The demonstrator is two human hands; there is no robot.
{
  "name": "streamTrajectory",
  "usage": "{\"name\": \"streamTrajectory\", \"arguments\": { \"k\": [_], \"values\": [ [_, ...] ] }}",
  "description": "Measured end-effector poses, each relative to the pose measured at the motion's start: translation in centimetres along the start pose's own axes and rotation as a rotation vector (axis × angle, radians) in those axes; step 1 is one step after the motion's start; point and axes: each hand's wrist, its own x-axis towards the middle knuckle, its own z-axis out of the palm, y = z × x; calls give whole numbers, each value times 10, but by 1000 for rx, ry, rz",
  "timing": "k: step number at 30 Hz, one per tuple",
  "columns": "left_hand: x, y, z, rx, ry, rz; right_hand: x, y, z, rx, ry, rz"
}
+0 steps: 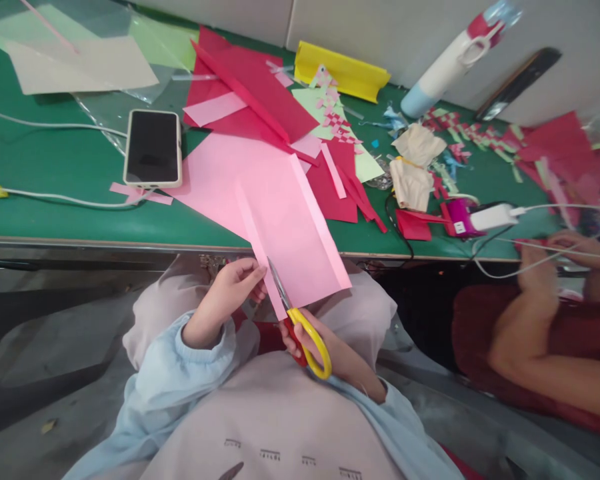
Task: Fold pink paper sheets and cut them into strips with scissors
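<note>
A sheet of pink paper (295,227) hangs over the table's front edge towards my lap, with folded strips along its two long sides. My left hand (240,283) pinches the left edge of this sheet between thumb and fingers. In my right hand (313,337) is a pair of scissors (310,333) with yellow and red handles. Their blades lie along the left strip, pointing away from me, and a cut runs up from the near edge. Whether the blades are fully together is hard to make out. More pink paper lies under the sheet on the table.
On the green table (45,160) lie a phone (153,148) with a cable, red paper (260,87), a yellow folded piece (340,70), woven paper strips (337,123) and a white charger (495,217). A bottle (450,60) leans behind. Another person's hands (540,260) work at the right.
</note>
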Motion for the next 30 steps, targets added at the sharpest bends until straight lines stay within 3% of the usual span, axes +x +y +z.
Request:
{"name": "streamTrajectory", "arguments": {
  "k": [30],
  "values": [
    [-2, 0, -1, 25, -45, -32, 3, 9, -3, 52, 54, 43]
  ]
}}
